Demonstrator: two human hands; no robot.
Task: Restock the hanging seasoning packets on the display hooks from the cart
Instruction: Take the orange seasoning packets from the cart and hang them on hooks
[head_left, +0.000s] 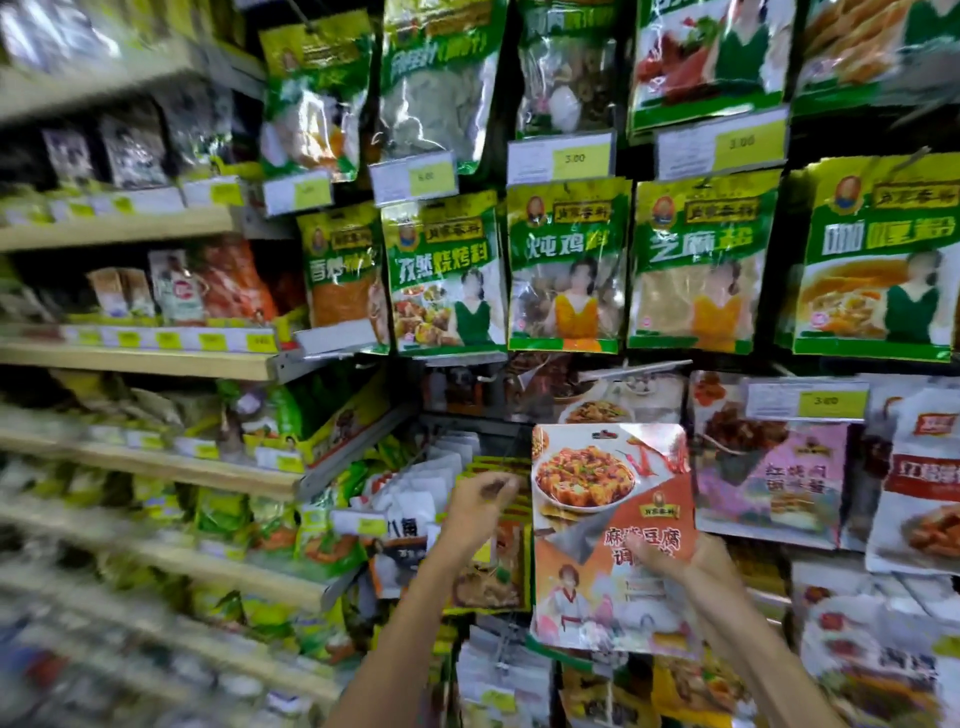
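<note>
— What hangs on the wall?

— Rows of flat, glossy plastic pouches. The green seasoning packets (566, 265) above have clear windows showing spices. The wooden shelves (145, 364) to the left hold blurred bags.

— And the one being handled?

— It's an orange-and-white mapo tofu packet (613, 519), rectangular, shiny and creased near its top. The right hand (691, 566) grips its right edge with the thumb across the front, so the packet stands up and left of that hand.

— The left hand?

— The left hand (478, 504) is just left of the packet's top, fingers curled against yellow-edged packets (493, 566). Blur hides whether it pinches anything.
</note>
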